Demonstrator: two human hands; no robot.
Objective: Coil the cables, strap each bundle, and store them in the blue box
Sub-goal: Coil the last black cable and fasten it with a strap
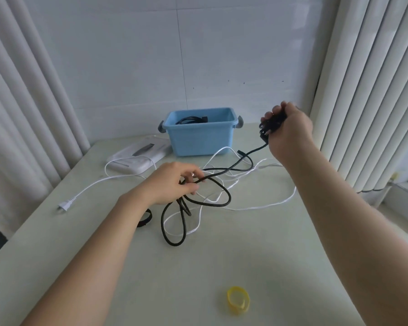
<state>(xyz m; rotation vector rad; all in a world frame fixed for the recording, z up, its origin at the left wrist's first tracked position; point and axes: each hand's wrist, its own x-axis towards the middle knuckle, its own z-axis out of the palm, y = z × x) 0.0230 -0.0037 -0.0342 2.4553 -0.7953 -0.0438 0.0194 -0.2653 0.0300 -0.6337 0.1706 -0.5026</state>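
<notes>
A long black cable (218, 184) lies in loose loops on the pale green table (222, 255), tangled with a white cable (257, 207). My right hand (290, 128) is raised at the right and grips a small bundle of the black cable's coils. My left hand (174, 183) pinches the black cable near the middle of the table. The blue box (200, 137) stands at the back and holds a coiled black cable (189, 120). A yellow strap (238, 301) lies near the front. A black strap (145, 218) peeks out beside my left forearm.
A white flat device (137, 158) lies left of the box. The white cable's plug (65, 205) rests near the table's left edge. Curtains hang on the left, blinds on the right, and a wall stands behind the table.
</notes>
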